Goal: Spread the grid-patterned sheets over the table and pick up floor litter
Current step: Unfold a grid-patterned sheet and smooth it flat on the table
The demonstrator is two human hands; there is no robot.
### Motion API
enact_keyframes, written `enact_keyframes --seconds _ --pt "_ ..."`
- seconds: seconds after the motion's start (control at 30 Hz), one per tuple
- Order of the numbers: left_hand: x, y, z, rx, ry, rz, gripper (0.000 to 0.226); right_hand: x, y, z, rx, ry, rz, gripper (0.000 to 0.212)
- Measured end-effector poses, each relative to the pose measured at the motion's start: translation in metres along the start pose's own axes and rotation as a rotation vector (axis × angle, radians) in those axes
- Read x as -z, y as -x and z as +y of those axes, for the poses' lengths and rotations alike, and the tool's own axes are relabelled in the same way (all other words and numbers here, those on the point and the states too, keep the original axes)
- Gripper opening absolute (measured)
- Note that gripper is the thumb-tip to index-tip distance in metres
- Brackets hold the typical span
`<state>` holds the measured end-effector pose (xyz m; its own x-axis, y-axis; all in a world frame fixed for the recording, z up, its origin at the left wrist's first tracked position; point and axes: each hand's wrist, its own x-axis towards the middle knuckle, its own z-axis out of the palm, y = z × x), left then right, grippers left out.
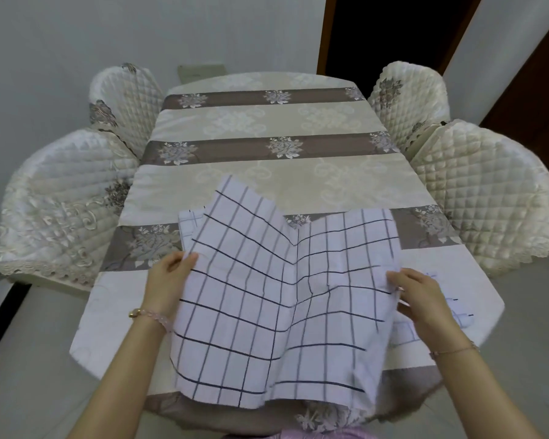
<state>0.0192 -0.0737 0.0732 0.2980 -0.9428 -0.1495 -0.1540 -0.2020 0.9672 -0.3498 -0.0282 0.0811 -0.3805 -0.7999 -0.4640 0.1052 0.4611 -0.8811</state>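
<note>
A white sheet with a dark grid pattern is lifted over the near end of the table, creased down its middle and partly unfolded. My left hand grips its left edge. My right hand pinches its right edge. More grid-patterned sheet lies flat beneath, peeking out at the left, and another part shows past my right hand. The table wears a cream and brown floral cloth. No floor litter shows.
Two quilted cream-covered chairs stand on the left and two on the right. A dark doorway opens behind the far right corner. Grey floor flanks the table on both sides.
</note>
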Motion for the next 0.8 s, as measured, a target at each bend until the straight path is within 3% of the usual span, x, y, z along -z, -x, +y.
enact_keyframes --seconds 0.2,0.33,0.6,0.73,0.8 --pt "0.032 -0.015 -0.018 0.044 -0.066 0.105 0.013 0.025 -0.012 0.016 -0.007 0.111 0.146 0.009" --pt "0.033 -0.013 -0.024 0.046 -0.071 0.077 0.027 0.023 -0.012 0.023 0.028 0.12 0.165 0.02" --pt "0.019 -0.005 -0.02 0.022 -0.041 0.044 0.015 0.027 -0.006 0.029 0.148 0.11 0.138 0.025" --pt "0.006 -0.004 -0.02 -0.01 -0.05 0.011 0.015 0.036 0.003 0.036 0.205 0.105 0.21 0.035" --pt "-0.001 -0.006 -0.021 -0.022 -0.056 -0.017 0.018 0.041 0.01 0.041 0.228 0.103 0.283 0.03"
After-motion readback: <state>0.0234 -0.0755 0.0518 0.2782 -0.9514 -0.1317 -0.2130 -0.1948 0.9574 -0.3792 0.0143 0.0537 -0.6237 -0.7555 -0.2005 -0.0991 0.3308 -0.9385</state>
